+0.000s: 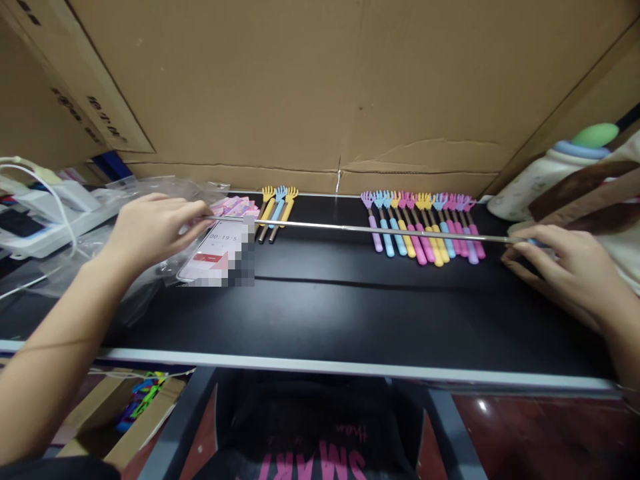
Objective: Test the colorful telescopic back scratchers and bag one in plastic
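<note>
Left hand (157, 230) at 9 o'clock and right hand (567, 257) at 3 o'clock pinch the metal rod (345, 228) (fingers closed, one hand per end).

The head view looks forward and down, close over the black table (320, 327).
</note>
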A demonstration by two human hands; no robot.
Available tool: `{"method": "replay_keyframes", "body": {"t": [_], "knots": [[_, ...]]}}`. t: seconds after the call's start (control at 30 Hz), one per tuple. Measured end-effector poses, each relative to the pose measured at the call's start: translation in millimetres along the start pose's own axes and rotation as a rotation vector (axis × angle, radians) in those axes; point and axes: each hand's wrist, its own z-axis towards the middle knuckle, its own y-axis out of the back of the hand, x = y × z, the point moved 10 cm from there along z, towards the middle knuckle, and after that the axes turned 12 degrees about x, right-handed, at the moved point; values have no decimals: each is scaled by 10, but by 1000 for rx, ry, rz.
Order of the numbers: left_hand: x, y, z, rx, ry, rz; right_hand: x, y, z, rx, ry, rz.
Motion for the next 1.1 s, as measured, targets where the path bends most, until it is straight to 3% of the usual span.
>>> {"method": "replay_keyframes", "body": {"t": [0.17,0.4,0.5,0.7,0.93,1.1], "knots": [[43,105,-81,-115,7,17,11,36,-55,-35,-12,-110],[228,30,-102,-68,42,51,268,87,-111,-98,46,-405],[284,4,-109,-76,49,78,246,81,-102,-83,1,-473],[244,-73,-76,-85,20,83,108,-49,-61,-56,15,-479],[286,-204,-38,-63,43,29,52,24,-67,-173,-88,-459],[314,-119,-87,-79,59,-21,97,72,-79,-201,-27,-426]]}}
